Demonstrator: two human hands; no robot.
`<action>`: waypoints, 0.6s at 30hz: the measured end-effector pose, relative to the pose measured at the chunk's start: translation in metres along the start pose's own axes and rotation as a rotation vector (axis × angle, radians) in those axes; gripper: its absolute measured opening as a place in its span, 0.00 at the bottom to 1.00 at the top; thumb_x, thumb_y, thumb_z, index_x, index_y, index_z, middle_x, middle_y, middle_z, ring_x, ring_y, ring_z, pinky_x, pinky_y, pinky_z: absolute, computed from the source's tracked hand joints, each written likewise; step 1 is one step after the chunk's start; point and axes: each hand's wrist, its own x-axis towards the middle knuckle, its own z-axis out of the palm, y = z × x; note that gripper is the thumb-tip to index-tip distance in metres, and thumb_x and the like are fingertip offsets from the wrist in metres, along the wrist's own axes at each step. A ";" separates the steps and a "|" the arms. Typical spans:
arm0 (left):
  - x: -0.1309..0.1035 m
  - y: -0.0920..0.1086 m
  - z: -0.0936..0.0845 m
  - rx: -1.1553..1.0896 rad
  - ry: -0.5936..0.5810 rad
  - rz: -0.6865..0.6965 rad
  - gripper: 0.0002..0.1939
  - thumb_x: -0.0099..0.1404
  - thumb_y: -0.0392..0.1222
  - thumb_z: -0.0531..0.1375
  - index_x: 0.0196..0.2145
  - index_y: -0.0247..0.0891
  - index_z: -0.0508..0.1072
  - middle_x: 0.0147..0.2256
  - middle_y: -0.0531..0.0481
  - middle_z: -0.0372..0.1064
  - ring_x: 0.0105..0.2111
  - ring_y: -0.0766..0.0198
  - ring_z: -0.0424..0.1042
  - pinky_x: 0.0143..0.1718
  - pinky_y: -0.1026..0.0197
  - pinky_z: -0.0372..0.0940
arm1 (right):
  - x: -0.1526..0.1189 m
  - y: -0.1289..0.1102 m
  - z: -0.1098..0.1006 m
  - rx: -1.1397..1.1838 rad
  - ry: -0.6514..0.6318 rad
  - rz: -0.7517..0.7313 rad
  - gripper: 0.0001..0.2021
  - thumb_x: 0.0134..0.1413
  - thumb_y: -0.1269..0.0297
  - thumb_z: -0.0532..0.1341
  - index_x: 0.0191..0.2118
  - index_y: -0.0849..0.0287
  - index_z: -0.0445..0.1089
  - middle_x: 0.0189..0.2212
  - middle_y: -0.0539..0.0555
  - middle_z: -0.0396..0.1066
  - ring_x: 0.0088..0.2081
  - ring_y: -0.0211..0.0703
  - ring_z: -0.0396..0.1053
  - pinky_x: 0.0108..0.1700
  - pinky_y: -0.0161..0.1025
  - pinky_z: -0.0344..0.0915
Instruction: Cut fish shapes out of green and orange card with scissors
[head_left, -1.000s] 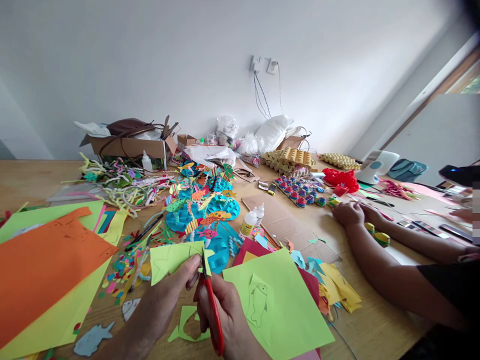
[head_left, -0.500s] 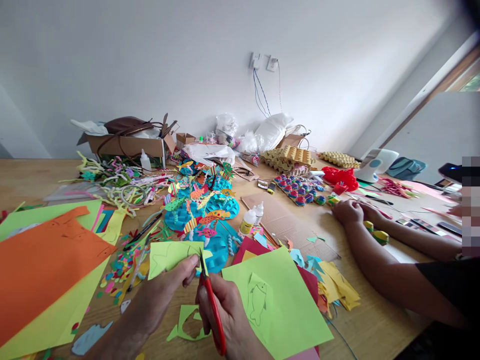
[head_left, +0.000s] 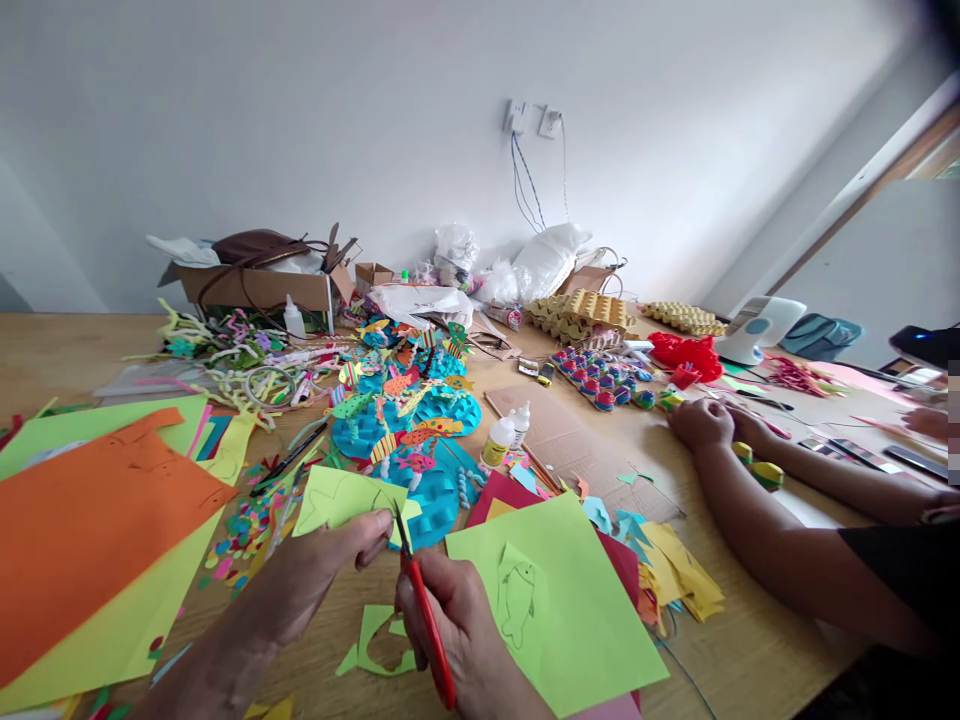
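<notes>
presently: left hand (head_left: 330, 560), pinched on lime-green paper (head_left: 313, 513), fish outline (head_left: 339, 487) seemingly mostly uncut; right hand (head_left: 454, 605), curled round red-handled scissors (head_left: 433, 632); between both, one cut-out scrap (head_left: 368, 628).

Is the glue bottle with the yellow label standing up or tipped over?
Standing up: the bottle sits with its yellow label low and its narrow tip pointing upward.

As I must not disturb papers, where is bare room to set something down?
Bare wood shows far left, between the white wall and the large lime-green paper sheet, and at right, between the yellow paper scraps and the co-worker's nearer forearm. Crowded beyond the left hand: blue moulded pieces and colourful paper fish.
</notes>
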 end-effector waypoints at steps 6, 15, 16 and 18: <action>0.000 -0.003 -0.003 -0.020 0.003 -0.027 0.19 0.59 0.53 0.55 0.17 0.42 0.56 0.20 0.58 0.49 0.24 0.64 0.50 0.29 0.62 0.53 | -0.002 0.000 0.000 -0.008 -0.010 0.000 0.20 0.58 0.53 0.53 0.19 0.58 0.53 0.15 0.44 0.51 0.19 0.32 0.49 0.20 0.30 0.47; -0.001 -0.003 -0.003 0.011 -0.024 -0.018 0.20 0.60 0.54 0.54 0.18 0.42 0.55 0.21 0.58 0.49 0.25 0.64 0.50 0.30 0.61 0.52 | 0.000 -0.002 0.000 0.015 -0.028 0.001 0.21 0.59 0.52 0.53 0.20 0.58 0.56 0.14 0.45 0.54 0.19 0.33 0.53 0.21 0.30 0.50; -0.002 -0.003 -0.003 0.014 -0.020 -0.020 0.20 0.60 0.54 0.54 0.18 0.42 0.55 0.21 0.58 0.48 0.25 0.64 0.50 0.30 0.61 0.52 | 0.000 -0.002 0.000 0.018 -0.029 -0.001 0.21 0.59 0.51 0.53 0.20 0.58 0.55 0.14 0.45 0.53 0.19 0.32 0.52 0.20 0.30 0.50; -0.001 -0.002 -0.002 0.016 -0.016 -0.022 0.20 0.59 0.55 0.54 0.18 0.42 0.55 0.21 0.58 0.48 0.25 0.64 0.50 0.30 0.61 0.52 | -0.001 -0.001 0.000 0.032 -0.035 -0.009 0.22 0.58 0.48 0.52 0.20 0.58 0.55 0.14 0.45 0.52 0.18 0.32 0.52 0.20 0.30 0.50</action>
